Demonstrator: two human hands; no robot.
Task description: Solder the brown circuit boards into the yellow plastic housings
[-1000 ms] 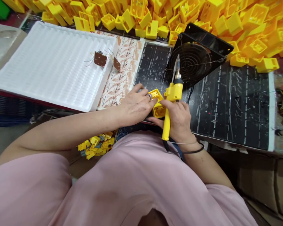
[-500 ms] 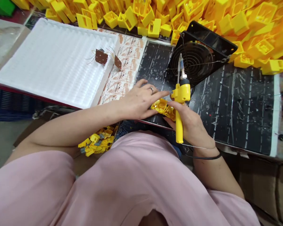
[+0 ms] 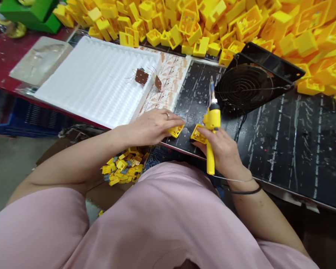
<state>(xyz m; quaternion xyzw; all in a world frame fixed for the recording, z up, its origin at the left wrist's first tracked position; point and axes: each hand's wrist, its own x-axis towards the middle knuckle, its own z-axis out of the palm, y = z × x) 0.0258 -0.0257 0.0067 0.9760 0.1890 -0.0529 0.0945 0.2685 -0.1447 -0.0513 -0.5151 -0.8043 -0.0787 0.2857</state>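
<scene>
My left hand [image 3: 151,126] lies palm down at the near edge of the black mat [image 3: 282,127], its fingers closed on a small yellow plastic part [image 3: 176,130]. My right hand [image 3: 222,151] grips a yellow soldering iron [image 3: 211,123] with its tip pointing up and away. The same hand's fingers also hold a second yellow plastic part [image 3: 198,134] just right of the first. The two parts sit a little apart on the mat.
A black fan [image 3: 249,86] leans behind the iron. A big heap of yellow plastic housings [image 3: 240,22] fills the back. A white ribbed tray [image 3: 100,82] with two brown circuit boards [image 3: 141,76] lies at left. Small yellow parts [image 3: 123,170] pile below the table edge.
The two yellow parts, held together between both hands before, are now separated, one in each hand. The view has shifted, so the hands sit lower on the mat.
</scene>
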